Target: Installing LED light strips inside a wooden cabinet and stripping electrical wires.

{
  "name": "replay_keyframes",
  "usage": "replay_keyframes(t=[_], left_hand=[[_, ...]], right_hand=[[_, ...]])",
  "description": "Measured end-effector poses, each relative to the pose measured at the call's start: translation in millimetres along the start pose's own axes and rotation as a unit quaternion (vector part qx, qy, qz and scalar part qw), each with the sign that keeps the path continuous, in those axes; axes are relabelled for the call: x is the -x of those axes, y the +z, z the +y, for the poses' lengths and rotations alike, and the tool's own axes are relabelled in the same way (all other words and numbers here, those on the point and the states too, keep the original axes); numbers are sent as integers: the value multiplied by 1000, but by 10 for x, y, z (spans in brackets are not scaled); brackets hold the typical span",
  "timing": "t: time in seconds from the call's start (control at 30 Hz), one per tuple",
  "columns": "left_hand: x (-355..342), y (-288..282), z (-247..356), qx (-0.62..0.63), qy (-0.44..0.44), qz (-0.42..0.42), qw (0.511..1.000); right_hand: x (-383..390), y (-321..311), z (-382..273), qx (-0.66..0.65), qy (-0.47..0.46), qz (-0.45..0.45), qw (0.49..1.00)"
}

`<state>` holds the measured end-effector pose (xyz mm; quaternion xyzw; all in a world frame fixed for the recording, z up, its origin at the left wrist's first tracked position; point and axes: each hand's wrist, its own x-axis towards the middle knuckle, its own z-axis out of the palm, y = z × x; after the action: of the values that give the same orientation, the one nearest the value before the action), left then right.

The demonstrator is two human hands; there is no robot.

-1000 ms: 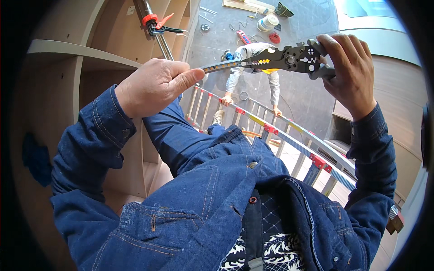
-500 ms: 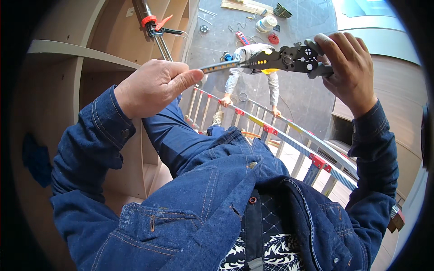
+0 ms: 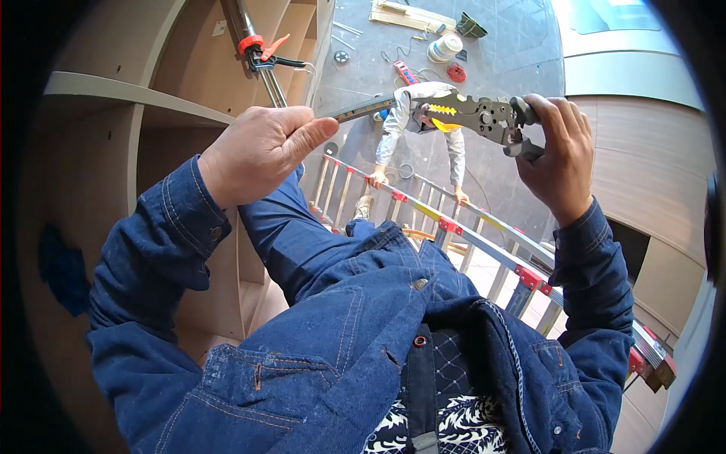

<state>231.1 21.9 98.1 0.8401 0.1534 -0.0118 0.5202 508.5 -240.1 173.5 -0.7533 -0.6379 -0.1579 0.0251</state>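
Note:
My left hand [image 3: 265, 151] is closed around a narrow strip [image 3: 367, 108] with small orange marks along it, which looks like an LED light strip. Its free end points right, toward the tool. In my closed right hand [image 3: 561, 155] are dark wire strippers [image 3: 491, 119], gripped by the handles. Their toothed jaws stand slightly apart, and yellow shows through the gap. A small space seems to separate the jaw tips from the strip's end.
Below me, a co-worker in a yellow hard hat [image 3: 446, 125] grips the ladder [image 3: 473, 236]. Cabinet shelving [image 3: 98, 85] rises at my left, with a caulking gun [image 3: 261, 57] beside it. On the floor lie a white bucket [image 3: 445, 48], a red coil [image 3: 456, 73] and a power strip [image 3: 405, 73].
My right hand has moved down and left with the wire strippers. Their jaws have opened and come away from the strip's end. My left hand has barely shifted.

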Motion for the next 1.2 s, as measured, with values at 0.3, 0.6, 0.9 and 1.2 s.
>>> replay_keyframes(t=[0.3,0.6,0.9,1.2], left_hand=[[-16,2,-32,4,0,-9,1000],[-12,17,-23,-9,-4,-28,1000],[-2,-9,-2,-33,-19,-58,998],[2,4,-3,-41,-29,-86,995]], right_hand=[[-61,8,3,-4,-18,4,1000],[-79,21,55,2,-55,12,998],[-204,-78,90,53,-117,22,991],[-265,-133,153,116,-178,31,977]])
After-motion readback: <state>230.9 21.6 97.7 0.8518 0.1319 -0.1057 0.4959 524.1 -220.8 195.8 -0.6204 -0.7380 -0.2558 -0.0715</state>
